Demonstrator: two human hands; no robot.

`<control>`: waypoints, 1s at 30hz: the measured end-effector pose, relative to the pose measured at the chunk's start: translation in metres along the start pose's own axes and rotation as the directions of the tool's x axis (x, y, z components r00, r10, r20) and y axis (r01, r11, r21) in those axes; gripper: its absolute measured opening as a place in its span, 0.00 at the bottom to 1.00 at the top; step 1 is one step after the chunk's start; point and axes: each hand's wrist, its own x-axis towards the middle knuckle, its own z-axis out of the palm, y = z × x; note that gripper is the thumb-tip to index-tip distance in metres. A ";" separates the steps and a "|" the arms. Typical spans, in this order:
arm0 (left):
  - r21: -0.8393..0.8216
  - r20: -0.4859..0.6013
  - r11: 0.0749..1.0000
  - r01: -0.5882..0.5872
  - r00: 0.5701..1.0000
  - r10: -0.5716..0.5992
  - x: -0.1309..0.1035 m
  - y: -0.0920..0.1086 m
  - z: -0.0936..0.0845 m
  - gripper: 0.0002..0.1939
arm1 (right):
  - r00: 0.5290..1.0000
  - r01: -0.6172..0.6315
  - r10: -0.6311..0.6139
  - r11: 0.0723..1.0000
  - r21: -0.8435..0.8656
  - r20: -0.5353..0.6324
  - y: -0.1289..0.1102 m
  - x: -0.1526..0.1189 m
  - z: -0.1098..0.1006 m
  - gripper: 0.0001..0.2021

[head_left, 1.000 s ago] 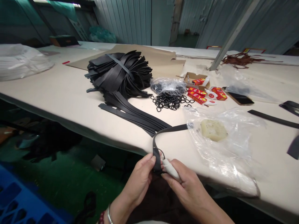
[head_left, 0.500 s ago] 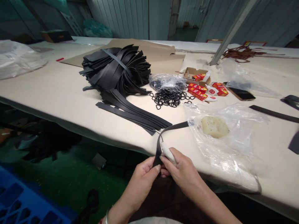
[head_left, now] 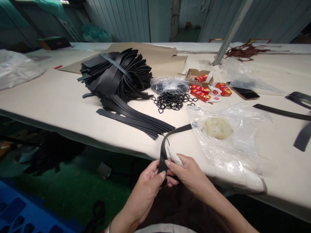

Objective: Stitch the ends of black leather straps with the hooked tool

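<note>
One limp black strap [head_left: 162, 154] is pinched by the left hand [head_left: 151, 181]; a white glue tube [head_left: 174, 156] is gripped by the right hand [head_left: 188, 173]. Being floppy, the strap is judged best held near its end.

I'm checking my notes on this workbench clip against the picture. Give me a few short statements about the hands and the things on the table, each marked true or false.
1. Both hands hold the same black strap. True: the left hand pinches its folded end, and the right hand is on it too.
2. The right hand also holds a small white tube. True.
3. The loose black metal rings lie inside the cardboard box. False: they lie on the table, in front of a clear bag.
4. The pale lump sits bare on the table. False: it lies on clear plastic sheet.
5. The phone lies under the pile of straps. False: it lies well to the right, beside the red packets.
</note>
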 end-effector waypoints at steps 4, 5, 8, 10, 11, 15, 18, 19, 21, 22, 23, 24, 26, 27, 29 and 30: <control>0.081 -0.057 0.997 -0.001 0.998 0.005 0.000 -0.001 0.002 0.11 | 0.998 0.025 -0.024 1.000 0.011 -0.052 0.000 -0.002 0.000 0.17; 0.112 -0.063 0.994 0.000 0.998 0.007 0.000 0.000 0.002 0.10 | 0.998 0.033 -0.033 0.999 -0.003 -0.060 0.001 -0.002 0.000 0.16; 0.170 -0.052 0.985 -0.002 0.999 0.011 0.002 0.001 0.001 0.10 | 0.997 0.067 -0.068 0.997 -0.023 -0.021 0.003 -0.005 0.000 0.15; 0.166 -0.041 0.986 -0.009 0.999 0.016 0.002 0.002 0.002 0.10 | 0.993 0.110 -0.114 0.988 -0.111 -0.032 0.003 -0.008 -0.001 0.13; 0.161 -0.044 0.987 -0.015 0.999 0.023 0.002 0.002 0.002 0.10 | 0.986 0.140 -0.155 0.971 -0.194 -0.064 0.003 -0.010 -0.002 0.11; 0.147 -0.042 0.988 -0.049 0.998 0.056 0.001 0.000 0.005 0.09 | 0.908 0.310 -0.411 0.790 -0.529 -0.080 0.004 -0.018 -0.005 0.02; 0.117 -0.028 0.989 -0.087 0.995 0.091 0.001 -0.004 0.007 0.08 | 0.825 0.449 -0.565 0.644 -0.619 0.010 0.006 -0.023 -0.007 0.05; 0.116 -0.032 0.988 -0.105 0.993 0.110 0.001 -0.006 0.007 0.07 | 0.780 0.495 -0.625 0.576 -0.651 0.040 0.007 -0.025 -0.008 0.05; 0.132 -0.035 0.982 -0.135 0.989 0.140 0.000 -0.007 0.008 0.07 | 0.640 0.583 -0.755 0.356 -0.731 0.142 0.006 -0.029 -0.011 0.06; 0.146 -0.030 0.980 -0.133 0.990 0.138 0.000 -0.007 0.008 0.08 | 0.550 0.606 -0.806 0.205 -0.769 0.218 0.005 -0.031 -0.013 0.07; 0.159 -0.023 0.980 -0.119 0.992 0.124 -0.001 -0.007 0.008 0.09 | 0.464 0.606 -0.833 0.052 -0.794 0.300 0.004 -0.033 -0.015 0.08; 0.172 -0.014 0.980 -0.096 0.995 0.100 -0.001 -0.006 0.008 0.09 | 0.394 0.590 -0.839 -0.083 -0.803 0.376 0.002 -0.036 -0.016 0.08; 0.205 -0.007 0.977 -0.058 0.998 0.060 -0.003 -0.005 0.009 0.11 | 0.309 0.548 -0.820 -0.260 -0.795 0.481 -0.003 -0.042 -0.019 0.08; 0.222 -0.008 0.973 -0.056 0.998 0.060 -0.003 -0.004 0.010 0.12 | 0.292 0.536 -0.809 -0.303 -0.788 0.510 -0.005 -0.044 -0.019 0.08; 0.250 -0.016 0.966 -0.069 0.997 0.076 -0.004 -0.004 0.012 0.12 | 0.270 0.533 -0.795 -0.346 -0.772 0.543 -0.009 -0.049 -0.020 0.07; 0.251 -0.021 0.965 -0.072 0.997 0.080 -0.004 -0.004 0.013 0.11 | 0.258 0.533 -0.792 -0.361 -0.765 0.554 -0.011 -0.050 -0.021 0.06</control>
